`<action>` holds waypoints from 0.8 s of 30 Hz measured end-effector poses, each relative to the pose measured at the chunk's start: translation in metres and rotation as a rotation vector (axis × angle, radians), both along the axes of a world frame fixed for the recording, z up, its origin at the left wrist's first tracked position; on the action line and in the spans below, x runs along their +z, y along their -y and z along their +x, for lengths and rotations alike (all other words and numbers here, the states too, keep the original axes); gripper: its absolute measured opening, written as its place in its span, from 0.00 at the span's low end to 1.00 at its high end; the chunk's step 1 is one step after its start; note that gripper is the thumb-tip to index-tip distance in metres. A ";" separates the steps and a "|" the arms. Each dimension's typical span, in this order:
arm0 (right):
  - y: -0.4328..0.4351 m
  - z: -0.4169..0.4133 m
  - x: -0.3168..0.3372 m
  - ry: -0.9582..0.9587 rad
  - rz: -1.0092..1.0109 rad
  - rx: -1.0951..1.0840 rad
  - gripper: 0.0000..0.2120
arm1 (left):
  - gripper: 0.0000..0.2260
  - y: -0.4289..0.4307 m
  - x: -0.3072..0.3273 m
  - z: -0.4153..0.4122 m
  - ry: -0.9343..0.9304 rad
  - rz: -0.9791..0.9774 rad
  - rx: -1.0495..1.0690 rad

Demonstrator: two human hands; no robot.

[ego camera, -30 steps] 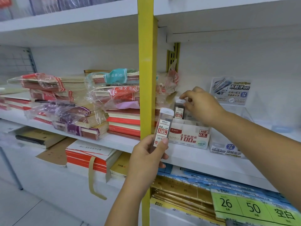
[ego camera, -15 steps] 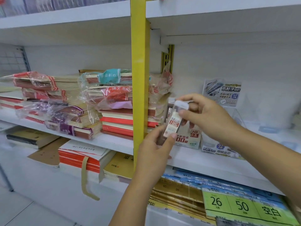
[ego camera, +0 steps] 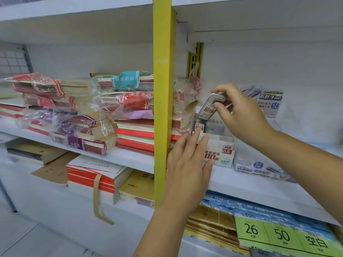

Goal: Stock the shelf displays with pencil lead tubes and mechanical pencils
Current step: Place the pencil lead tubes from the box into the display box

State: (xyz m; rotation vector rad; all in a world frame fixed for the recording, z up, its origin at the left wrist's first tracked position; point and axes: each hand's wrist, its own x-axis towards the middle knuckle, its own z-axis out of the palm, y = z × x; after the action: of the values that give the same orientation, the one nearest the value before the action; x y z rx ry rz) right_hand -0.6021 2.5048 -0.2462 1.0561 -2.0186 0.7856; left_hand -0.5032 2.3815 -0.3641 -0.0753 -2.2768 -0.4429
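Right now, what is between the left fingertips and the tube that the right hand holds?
Head view: under the held tube another lead tube stands there, in the HB 0.5 display box.

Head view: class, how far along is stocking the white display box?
Done: one clear lead tube with a red label stands in the white cardboard HB 0.5 box. In hand: the right hand grips another tube, tilted above the box; the left hand is open. Left: seating this tube; the box looks mostly unfilled.
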 end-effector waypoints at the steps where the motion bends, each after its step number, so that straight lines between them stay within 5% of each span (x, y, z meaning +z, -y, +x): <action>1: 0.001 -0.003 -0.001 -0.011 0.034 -0.014 0.12 | 0.25 0.000 -0.001 0.000 0.004 -0.010 0.010; 11: 0.015 -0.025 0.002 0.198 0.105 -0.024 0.12 | 0.25 0.001 -0.004 0.000 0.036 -0.046 0.020; 20: 0.014 -0.024 0.000 0.142 0.389 -0.216 0.19 | 0.24 0.005 -0.007 0.001 0.002 -0.055 -0.006; 24: -0.022 0.030 -0.002 0.135 0.138 -0.077 0.17 | 0.22 -0.003 -0.013 0.019 -0.048 -0.008 -0.066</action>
State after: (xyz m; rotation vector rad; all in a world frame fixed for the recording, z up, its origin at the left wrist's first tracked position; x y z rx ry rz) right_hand -0.5718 2.5269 -0.2479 1.0186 -2.2417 0.7025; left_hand -0.4839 2.3846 -0.3767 -0.1634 -2.2340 -0.4614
